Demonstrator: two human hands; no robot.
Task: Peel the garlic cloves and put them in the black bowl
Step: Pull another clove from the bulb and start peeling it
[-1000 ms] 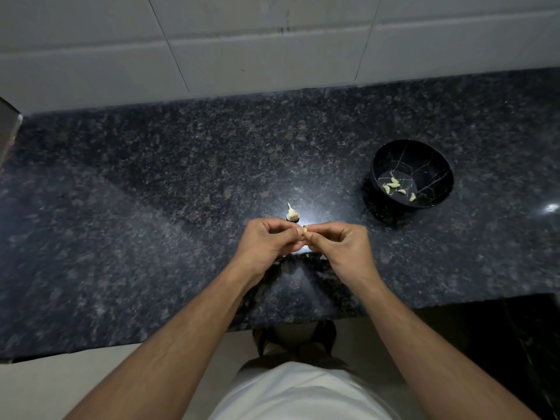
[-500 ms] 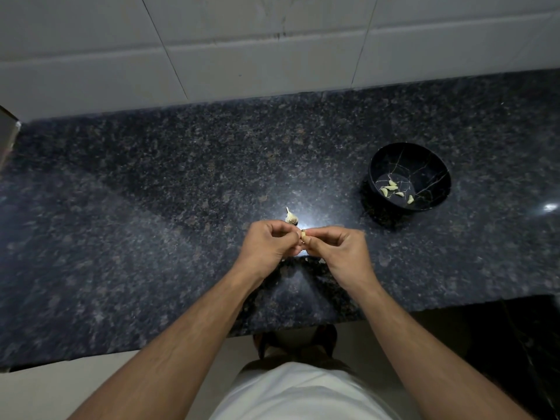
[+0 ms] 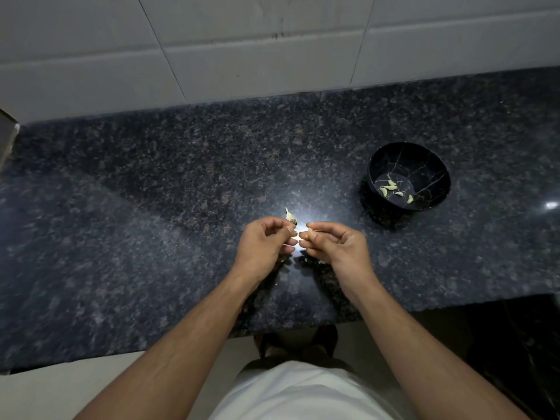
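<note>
- The worktop [image 3: 151, 207] is dark speckled stone and looks polished, with a bright glare spot in the middle. I think a small clove would slide easily on it.
- The left hand [image 3: 263, 241] has its fingers curled in, with the fingertips facing the right hand. It seems to pinch a thin pale scrap, perhaps skin, but this is too small to be sure.
- One garlic clove with its skin [image 3: 291, 216] lies on the worktop just behind the left hand. It has a pointed tail, and I would take hold there to start the skin.
- The right hand [image 3: 333, 244] is also curled, and thumb and forefinger pinch a small garlic clove [image 3: 306, 236] at the tips. The two hands are near, with a little gap between them.
- Such a clove is very light and firm, but when peeled it is probably smooth and slippery. A pinch across its flat sides should hold it best.
- The black bowl [image 3: 436, 165] stands well apart on the right. It holds several peeled cloves [image 3: 391, 186] already.
</note>
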